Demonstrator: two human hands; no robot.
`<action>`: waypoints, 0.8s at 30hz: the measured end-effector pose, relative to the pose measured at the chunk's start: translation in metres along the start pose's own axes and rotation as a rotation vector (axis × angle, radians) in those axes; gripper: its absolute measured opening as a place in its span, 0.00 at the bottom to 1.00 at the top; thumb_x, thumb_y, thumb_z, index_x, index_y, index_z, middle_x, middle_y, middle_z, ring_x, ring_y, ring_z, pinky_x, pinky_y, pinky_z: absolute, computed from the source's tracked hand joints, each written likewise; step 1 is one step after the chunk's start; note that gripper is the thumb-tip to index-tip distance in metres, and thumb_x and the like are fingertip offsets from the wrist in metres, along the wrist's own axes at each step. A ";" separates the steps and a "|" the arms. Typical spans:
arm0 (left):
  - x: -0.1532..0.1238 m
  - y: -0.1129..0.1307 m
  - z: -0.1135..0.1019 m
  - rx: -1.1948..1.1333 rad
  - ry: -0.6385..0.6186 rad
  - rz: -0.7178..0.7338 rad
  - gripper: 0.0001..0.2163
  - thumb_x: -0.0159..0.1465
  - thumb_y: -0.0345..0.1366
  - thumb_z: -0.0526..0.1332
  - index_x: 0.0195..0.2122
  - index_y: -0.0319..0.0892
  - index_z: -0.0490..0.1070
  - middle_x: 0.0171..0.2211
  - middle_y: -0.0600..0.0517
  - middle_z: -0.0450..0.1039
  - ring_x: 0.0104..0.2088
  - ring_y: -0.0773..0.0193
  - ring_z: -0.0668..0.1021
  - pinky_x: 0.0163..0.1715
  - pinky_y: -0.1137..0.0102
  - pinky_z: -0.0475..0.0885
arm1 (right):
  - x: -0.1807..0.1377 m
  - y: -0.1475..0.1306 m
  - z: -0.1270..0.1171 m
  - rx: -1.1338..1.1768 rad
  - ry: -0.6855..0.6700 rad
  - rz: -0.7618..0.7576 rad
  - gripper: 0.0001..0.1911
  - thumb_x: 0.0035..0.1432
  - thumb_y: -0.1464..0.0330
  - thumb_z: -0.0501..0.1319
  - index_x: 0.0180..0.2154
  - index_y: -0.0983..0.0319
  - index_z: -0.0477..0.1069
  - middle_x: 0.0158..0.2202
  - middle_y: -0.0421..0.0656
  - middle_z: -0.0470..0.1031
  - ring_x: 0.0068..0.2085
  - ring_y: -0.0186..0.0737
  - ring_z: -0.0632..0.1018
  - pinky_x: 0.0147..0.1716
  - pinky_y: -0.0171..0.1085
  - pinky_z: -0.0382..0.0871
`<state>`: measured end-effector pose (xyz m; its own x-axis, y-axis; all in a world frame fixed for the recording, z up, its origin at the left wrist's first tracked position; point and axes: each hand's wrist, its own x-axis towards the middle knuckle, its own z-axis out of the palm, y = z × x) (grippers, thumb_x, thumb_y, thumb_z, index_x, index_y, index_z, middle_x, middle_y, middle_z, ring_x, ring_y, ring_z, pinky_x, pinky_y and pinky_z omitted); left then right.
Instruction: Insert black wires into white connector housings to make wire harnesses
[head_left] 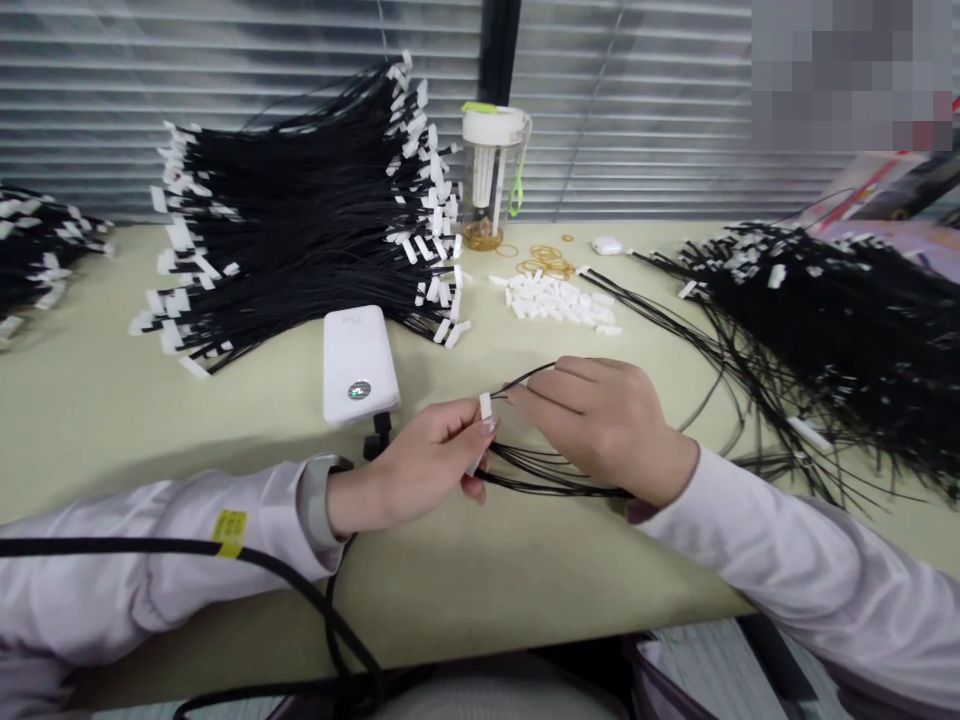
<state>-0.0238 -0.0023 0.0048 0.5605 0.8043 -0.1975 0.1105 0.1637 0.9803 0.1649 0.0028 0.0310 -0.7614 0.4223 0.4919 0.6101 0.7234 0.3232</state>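
My left hand (pixel 424 462) is closed, pinching a small white tab (pixel 485 406) at the end of a thin black cord. My right hand (pixel 600 420) is closed too, its fingertips on the same cord beside the tab, with a bundle of thin black cords (pixel 547 475) running under the palm. Both hands hover just above the pale green table (pixel 112 410), near its front edge.
A large stack of black cords with white tabs (pixel 300 220) lies at the back left, a loose tangle of cords (pixel 832 340) on the right. A white power bank (pixel 358 364), a pile of white tabs (pixel 559 300), rubber bands (pixel 547 262) and a clear bottle (pixel 491 175) stand behind the hands.
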 end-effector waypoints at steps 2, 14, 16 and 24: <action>0.000 0.000 0.000 0.010 0.001 0.000 0.12 0.60 0.40 0.52 0.23 0.40 0.58 0.19 0.58 0.60 0.17 0.75 0.69 0.19 0.76 0.67 | 0.000 0.000 0.000 -0.001 0.005 -0.012 0.10 0.58 0.72 0.51 0.34 0.63 0.71 0.27 0.41 0.72 0.27 0.34 0.66 0.24 0.36 0.56; 0.005 -0.001 -0.005 -0.051 -0.016 -0.031 0.13 0.59 0.43 0.53 0.24 0.39 0.58 0.18 0.60 0.60 0.16 0.75 0.69 0.17 0.76 0.66 | 0.008 -0.004 0.001 -0.070 0.038 -0.021 0.09 0.57 0.70 0.53 0.30 0.62 0.71 0.23 0.37 0.69 0.25 0.34 0.62 0.22 0.36 0.47; 0.005 -0.002 -0.005 -0.058 -0.023 -0.034 0.13 0.59 0.43 0.53 0.24 0.39 0.58 0.19 0.59 0.61 0.16 0.75 0.69 0.17 0.76 0.66 | 0.008 -0.003 0.001 -0.062 0.022 -0.014 0.09 0.57 0.71 0.53 0.30 0.62 0.71 0.24 0.38 0.69 0.26 0.33 0.62 0.22 0.36 0.47; 0.004 -0.001 -0.005 -0.046 -0.022 -0.037 0.13 0.59 0.42 0.53 0.23 0.39 0.59 0.18 0.59 0.61 0.15 0.76 0.69 0.18 0.76 0.66 | 0.007 -0.006 0.005 -0.032 -0.028 0.032 0.10 0.57 0.70 0.51 0.30 0.61 0.70 0.23 0.38 0.66 0.25 0.33 0.61 0.22 0.36 0.45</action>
<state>-0.0254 0.0036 0.0029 0.5747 0.7846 -0.2329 0.0941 0.2193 0.9711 0.1545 0.0039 0.0285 -0.7466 0.4604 0.4802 0.6409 0.6914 0.3335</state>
